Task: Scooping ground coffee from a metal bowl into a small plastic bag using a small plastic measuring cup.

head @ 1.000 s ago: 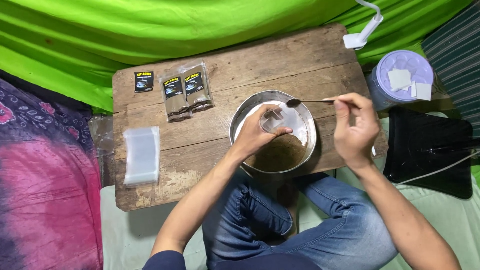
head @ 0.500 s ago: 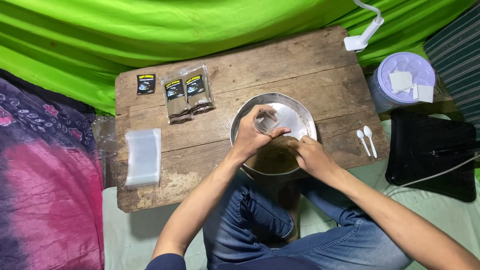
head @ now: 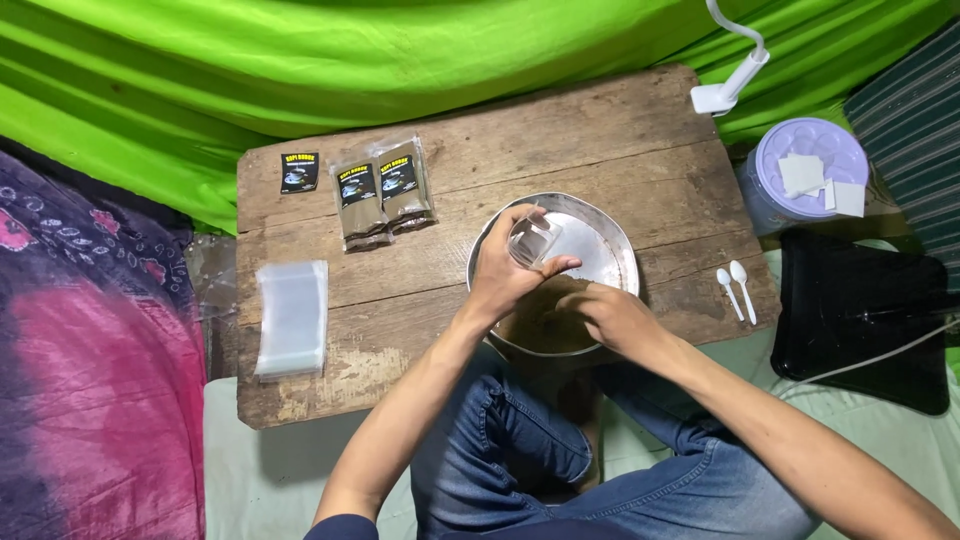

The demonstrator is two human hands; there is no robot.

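A bright green cloth [head: 400, 70] covered the ground behind a low, worn wooden table [head: 560, 150], and a pink and purple patterned fabric [head: 90, 370] lay off to the left. On the table's near edge sat a round metal bowl [head: 610, 250], its lower half filled with brown powder [head: 535, 325]. To the right of the table rested a black tray [head: 860, 310] and, above it, a lavender lidded tub [head: 800, 205] with white paper slips on top. A stack of clear plastic bags [head: 292, 318] lay on the table's left part, and two filled packets [head: 382, 192] with dark labels sat near the far edge, with a separate small black label [head: 299, 172] just beside them. The left hand [head: 505, 270] was closed around a small clear plastic pouch [head: 533, 241], holding it over the bowl. The right hand [head: 608, 315] hovered low over the powder with fingers curled; whether it gripped anything could not be told. Two small white spoons [head: 737, 290] lay side by side on the table, just right of the bowl.
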